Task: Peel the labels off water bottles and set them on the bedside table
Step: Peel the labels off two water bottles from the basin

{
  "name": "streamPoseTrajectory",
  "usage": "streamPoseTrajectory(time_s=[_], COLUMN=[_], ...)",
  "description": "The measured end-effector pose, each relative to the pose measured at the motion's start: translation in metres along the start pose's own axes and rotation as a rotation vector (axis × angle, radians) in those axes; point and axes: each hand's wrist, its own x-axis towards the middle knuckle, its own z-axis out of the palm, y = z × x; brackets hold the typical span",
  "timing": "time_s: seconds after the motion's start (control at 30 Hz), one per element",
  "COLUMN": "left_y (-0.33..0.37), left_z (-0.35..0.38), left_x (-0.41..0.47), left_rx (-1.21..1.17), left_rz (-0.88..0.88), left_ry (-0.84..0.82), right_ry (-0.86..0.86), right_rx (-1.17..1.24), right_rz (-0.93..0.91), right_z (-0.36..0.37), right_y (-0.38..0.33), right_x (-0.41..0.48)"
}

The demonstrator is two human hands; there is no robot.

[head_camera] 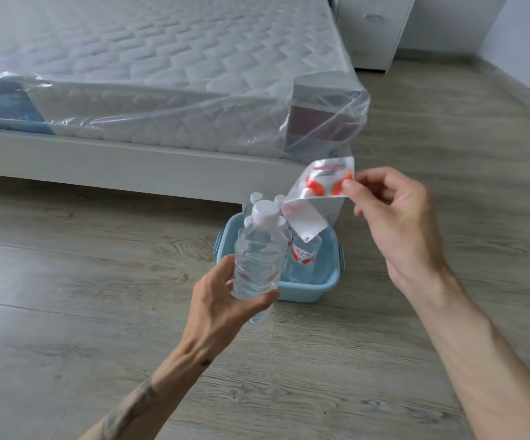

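The left hand (225,296) is reaching in palm-up, fingers wrapping the bare water bottle (258,252) low on its body, above the blue bin (317,289). The right hand (393,217) is raised, thumb and forefinger pinching the peeled label (316,192), which is hanging left of the fingers.

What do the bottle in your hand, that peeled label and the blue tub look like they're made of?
Bottle: clear thin plastic, ribbed and glossy, with a white cap.
Label: thin glossy plastic film, probably; it curls and shines, printed red on white.
Blue tub: opaque moulded plastic, smooth with a soft sheen.
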Motion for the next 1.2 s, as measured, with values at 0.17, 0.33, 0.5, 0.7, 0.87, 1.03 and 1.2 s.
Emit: streamPoseTrajectory(time_s=[0.17, 0.33, 0.5, 0.7, 0.87, 1.03, 1.2], left_y=[-0.007, -0.030, -0.070, -0.133, -0.175, -0.204, -0.205], left_z=[-0.011, -0.014, -0.013, -0.010, -0.001, 0.007, 0.014], left_x=[0.002, -0.001, -0.016, -0.028, -0.026, -0.024, -0.019], left_rx=[-0.104, -0.116, -0.064, 0.015, 0.038, 0.085, 0.068], left_rz=[-0.014, -0.049, -0.078, -0.168, -0.212, -0.236, -0.228], left_ry=[0.058, 0.074, 0.048, 0.069, 0.106, 0.158, 0.198], right_ry=[0.160, 0.177, 0.125, 0.114, 0.067, 0.072, 0.047], right_rx=[-0.036, -0.179, -0.369, -0.425, -0.478, -0.610, -0.532], right_rz=[0.220, 0.411, 0.650, 0.836, 0.904, 0.774, 0.543], right_z=[-0.043, -0.075, -0.089, -0.087, -0.082, -0.078, -0.043], right_y=[0.045, 0.087, 0.138, 0.196, 0.224, 0.224, 0.198], right_x=[-0.017, -0.041, -0.080, -0.121, -0.137, -0.129, -0.080])
